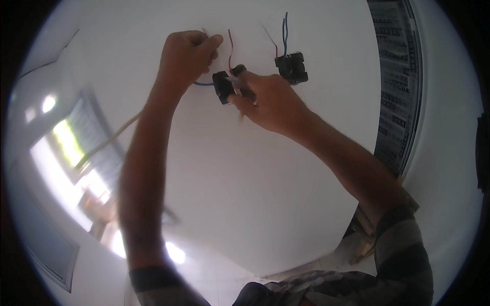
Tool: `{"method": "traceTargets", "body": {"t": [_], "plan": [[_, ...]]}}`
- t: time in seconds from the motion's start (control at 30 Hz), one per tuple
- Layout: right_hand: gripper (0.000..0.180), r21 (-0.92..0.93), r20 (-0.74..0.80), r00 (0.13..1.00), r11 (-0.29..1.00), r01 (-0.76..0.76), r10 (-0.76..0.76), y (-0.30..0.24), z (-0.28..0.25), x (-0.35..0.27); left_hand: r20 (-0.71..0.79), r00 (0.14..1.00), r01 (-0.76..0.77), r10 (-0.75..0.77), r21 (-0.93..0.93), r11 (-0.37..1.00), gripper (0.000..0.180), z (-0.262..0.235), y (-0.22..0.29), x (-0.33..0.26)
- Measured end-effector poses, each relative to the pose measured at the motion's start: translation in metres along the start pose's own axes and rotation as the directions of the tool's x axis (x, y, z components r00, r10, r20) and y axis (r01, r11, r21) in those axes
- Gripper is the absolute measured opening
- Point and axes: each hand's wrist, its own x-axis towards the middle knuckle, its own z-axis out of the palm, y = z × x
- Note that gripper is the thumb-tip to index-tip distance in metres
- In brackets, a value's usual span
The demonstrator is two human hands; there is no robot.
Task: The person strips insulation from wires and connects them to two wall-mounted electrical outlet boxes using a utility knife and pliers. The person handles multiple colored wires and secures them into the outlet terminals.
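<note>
My left hand (190, 57) is closed in a pinch, with the tip of a thin pale wire (204, 31) poking out above the fingers. My right hand (273, 102) grips a small black electrical module (222, 87), its fingers wrapped around the right side and hiding part of it. A red wire (231, 46) rises from this module, and a blue wire (204, 83) leaves its left side toward my left wrist. To the right, a second black module (292, 68) rests against the white surface (245, 194), with blue wires (285, 33) and a red wire (276, 51) standing up from it.
A dark printed strip (395, 76) runs along the right edge of the white surface. Wooden pieces (363, 232) show below my right forearm. At left are a pale cable (109, 138), a bright window (67, 140) and a framed panel (48, 245).
</note>
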Motion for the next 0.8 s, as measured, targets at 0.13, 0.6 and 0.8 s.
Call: {"method": "traceTargets", "body": {"t": [0.13, 0.6, 0.8], "plan": [[0.035, -0.230, 0.041, 0.999, 0.972, 0.045, -0.036, 0.012, 0.021, 0.009, 0.017, 1.000, 0.019, -0.019, -0.003, 1.000, 0.036, 0.003, 0.000, 0.000], [0.048, -0.601, 0.432, 0.885, 0.787, 0.138, 0.175, -0.011, -0.007, 0.039, -0.017, 0.994, -0.109, 0.109, -0.041, 0.993, 0.039, -0.006, -0.010, 0.003], [0.031, -0.642, 0.498, 0.808, 0.760, 0.099, 0.316, -0.037, -0.009, 0.054, -0.054, 0.993, -0.105, 0.101, -0.079, 0.991, 0.040, -0.004, -0.013, 0.001]]}}
